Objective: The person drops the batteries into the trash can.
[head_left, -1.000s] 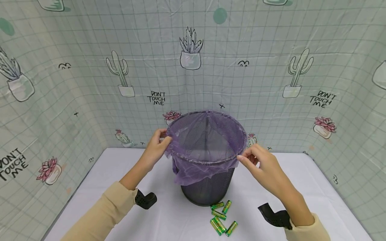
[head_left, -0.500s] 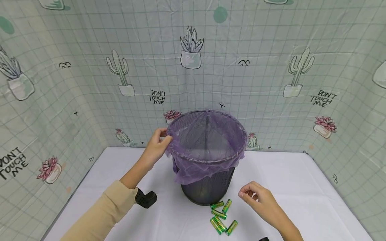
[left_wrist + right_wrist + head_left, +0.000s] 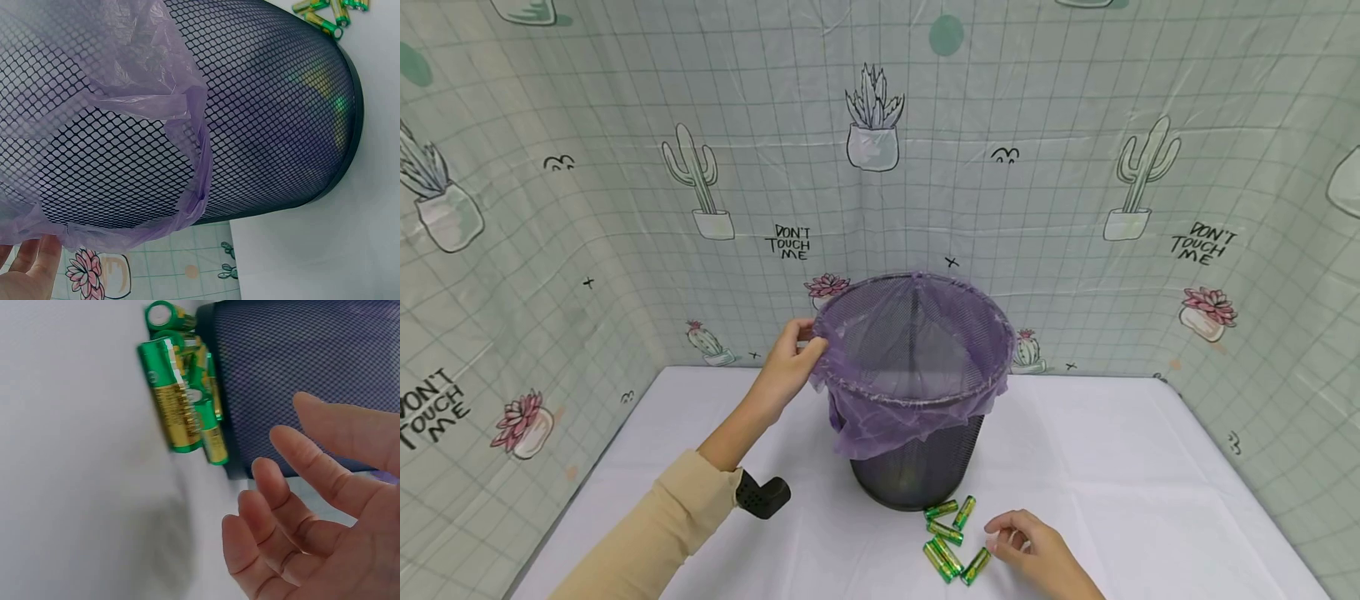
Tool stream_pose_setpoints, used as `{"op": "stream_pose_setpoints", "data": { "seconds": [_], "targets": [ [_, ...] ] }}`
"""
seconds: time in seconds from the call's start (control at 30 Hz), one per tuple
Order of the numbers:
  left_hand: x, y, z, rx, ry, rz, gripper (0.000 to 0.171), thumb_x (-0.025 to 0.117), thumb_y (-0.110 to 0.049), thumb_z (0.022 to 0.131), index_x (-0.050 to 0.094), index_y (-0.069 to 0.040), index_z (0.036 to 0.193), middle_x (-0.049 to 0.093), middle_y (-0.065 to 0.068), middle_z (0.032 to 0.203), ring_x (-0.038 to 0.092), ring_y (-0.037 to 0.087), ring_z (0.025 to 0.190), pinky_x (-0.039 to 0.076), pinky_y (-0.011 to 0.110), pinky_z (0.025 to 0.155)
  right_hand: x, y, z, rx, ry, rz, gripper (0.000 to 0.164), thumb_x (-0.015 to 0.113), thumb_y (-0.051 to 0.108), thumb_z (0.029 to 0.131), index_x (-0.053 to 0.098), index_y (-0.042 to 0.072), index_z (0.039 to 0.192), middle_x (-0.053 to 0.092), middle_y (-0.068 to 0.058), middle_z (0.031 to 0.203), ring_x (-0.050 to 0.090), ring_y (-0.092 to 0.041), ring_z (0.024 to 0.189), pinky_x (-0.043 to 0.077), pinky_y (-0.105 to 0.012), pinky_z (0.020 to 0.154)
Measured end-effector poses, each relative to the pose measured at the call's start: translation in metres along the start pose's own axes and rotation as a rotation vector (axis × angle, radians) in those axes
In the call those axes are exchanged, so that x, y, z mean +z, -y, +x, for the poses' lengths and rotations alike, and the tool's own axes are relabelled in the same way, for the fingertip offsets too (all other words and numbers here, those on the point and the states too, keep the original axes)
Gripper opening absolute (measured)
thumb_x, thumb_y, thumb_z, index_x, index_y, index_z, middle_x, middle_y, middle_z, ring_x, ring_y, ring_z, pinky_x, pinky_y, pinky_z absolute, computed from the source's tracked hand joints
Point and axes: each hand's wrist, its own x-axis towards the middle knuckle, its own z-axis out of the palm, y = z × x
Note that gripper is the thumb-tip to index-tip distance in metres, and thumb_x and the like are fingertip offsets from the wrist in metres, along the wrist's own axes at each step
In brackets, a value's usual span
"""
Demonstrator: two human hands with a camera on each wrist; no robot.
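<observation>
A black mesh wastebasket (image 3: 913,479) stands upright on the table, with a thin purple bin liner (image 3: 887,429) folded down over its rim. My left hand (image 3: 788,357) grips the lined rim on the left side, thumb on top; in the left wrist view its fingers (image 3: 44,259) touch the liner's hanging edge. Several green and gold batteries lie loose at the basket's front foot. Closest to my right hand (image 3: 1033,550) is one battery (image 3: 976,566), just left of the fingertips. In the right wrist view the fingers (image 3: 312,462) are spread and loosely bent, holding nothing.
A white cloth (image 3: 1120,467) covers the table. Behind and at both sides hangs a grid-patterned curtain (image 3: 760,150) printed with potted plants. A black wrist mount (image 3: 763,497) sticks out from my left sleeve.
My right hand has let go of the liner at the rim's right front and come down toward the batteries. The left hand, basket and batteries stay where they were.
</observation>
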Motion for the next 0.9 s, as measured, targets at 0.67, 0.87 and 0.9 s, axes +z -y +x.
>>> {"op": "stream_pose_setpoints", "data": {
  "seconds": [0.67,0.87,0.9],
  "targets": [
    [0.001,0.001,0.0,0.004,0.001,-0.003,0.051,0.042,-0.02,0.094,0.029,-0.002,0.14,0.038,0.019,0.136,0.045,0.031,0.117,0.039,0.043,0.096,0.01,-0.029,0.006,-0.121,0.127,-0.12,0.018,0.066,0.013,0.082,0.064,0.002,0.096,0.042,0.001,0.075,0.033,-0.001,0.062,0.032,-0.02,0.055],
    [0.0,0.001,0.0,0.001,0.001,0.0,0.051,0.042,-0.02,0.094,0.029,-0.001,0.14,0.038,0.019,0.136,0.046,0.031,0.116,0.04,0.042,0.095,0.011,-0.028,0.008,-0.047,0.151,-0.137,0.018,0.067,0.016,0.081,0.065,0.007,0.096,0.042,0.0,0.076,0.034,-0.005,0.065,0.031,-0.021,0.056],
    [-0.001,0.001,-0.001,0.003,0.003,0.0,0.051,0.042,-0.02,0.094,0.029,-0.001,0.14,0.038,0.019,0.136,0.045,0.031,0.116,0.04,0.042,0.095,0.012,-0.027,0.009,-0.04,0.152,-0.142,0.018,0.067,0.017,0.08,0.065,0.008,0.096,0.041,0.0,0.076,0.034,-0.005,0.065,0.031,-0.021,0.057]
  ]
}}
